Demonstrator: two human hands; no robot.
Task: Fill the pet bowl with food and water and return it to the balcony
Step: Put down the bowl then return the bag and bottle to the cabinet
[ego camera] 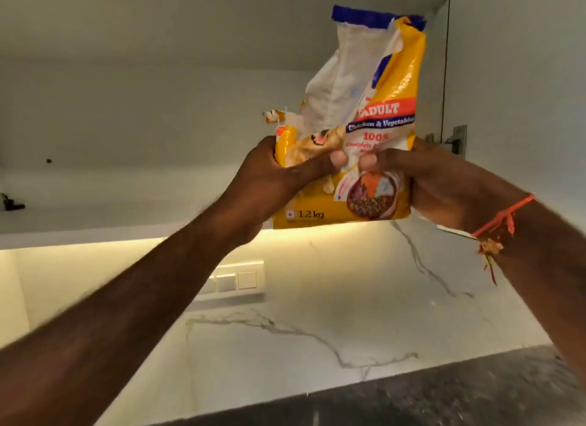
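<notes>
The person holds a yellow bag of pet food (352, 159) in both hands, raised in front of the open wall cupboard (158, 108) and above the counter (444, 390). The bag stands upright: its long axis runs near vertical, leaning slightly to the right at the top. The torn mouth with the blue strip faces up; the base, marked with the weight, faces down at about the level of the cupboard's lower edge.

The left hand (269, 184) grips the bag's left edge, fingers wrapped behind and thumb pressed across the front. The right hand (444, 184) grips the right edge the same way, thumb on the front panel. The two thumbs lie close together near the middle of the bag but do not touch. Both hands clamp the lower half; the upper half stands free and crumpled above them. A red thread (504, 219) circles the right wrist.

Both hands are equally near the bag, one on each side, so neither has the advantage. The bag lies directly ahead of and above the forearms. The pet bowl is not in view, so its direction from the bag cannot be stated.

Judgement: the step in hand is fetching the food. The coming move calls for lowering the bag toward the counter with the mouth kept upward, since tilting it early could spill the contents.
</notes>
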